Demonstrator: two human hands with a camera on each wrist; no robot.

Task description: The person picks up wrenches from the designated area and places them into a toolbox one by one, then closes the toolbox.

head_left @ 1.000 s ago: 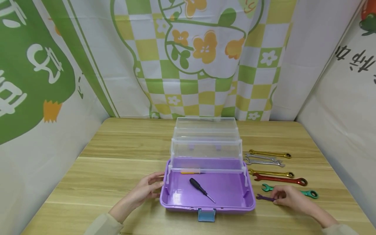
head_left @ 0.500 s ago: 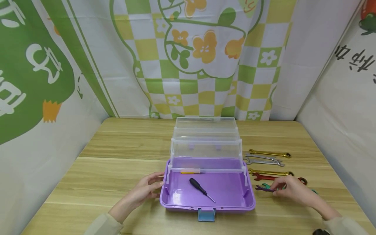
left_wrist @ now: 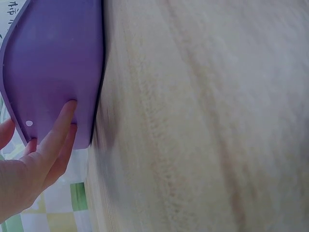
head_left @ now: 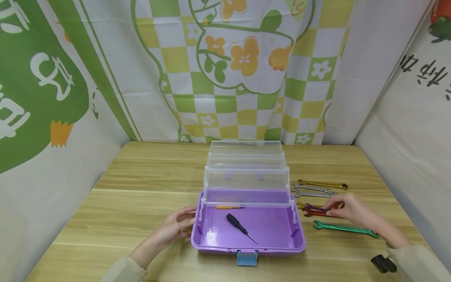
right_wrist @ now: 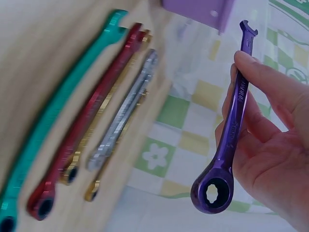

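Observation:
My right hand (head_left: 347, 209) pinches a small purple wrench (right_wrist: 231, 116) between thumb and fingers, lifted above the row of wrenches. Its ratchet ring end points toward the bottom of the right wrist view. In the head view it overlaps the red wrench (head_left: 315, 212) and a gold wrench (head_left: 306, 205). My left hand (head_left: 172, 227) rests on the left outer wall of a purple toolbox (head_left: 248, 248), fingers straight against it in the left wrist view. The toolbox stands open with clear trays raised at the back. Inside lie a black-handled screwdriver (head_left: 236, 223) and a yellow-handled tool (head_left: 227, 206).
Nearest me on the right lies a green wrench (head_left: 345, 228). Farther back are two silver wrenches (head_left: 313, 193) and another gold wrench (head_left: 322, 184). The clear trays (head_left: 246, 178) rise at the toolbox's rear. A blue latch (head_left: 246, 258) hangs at its front.
My right hand has lifted the purple wrench and carried it away from me, past the green wrench to above the red one. My left hand stays at the toolbox.

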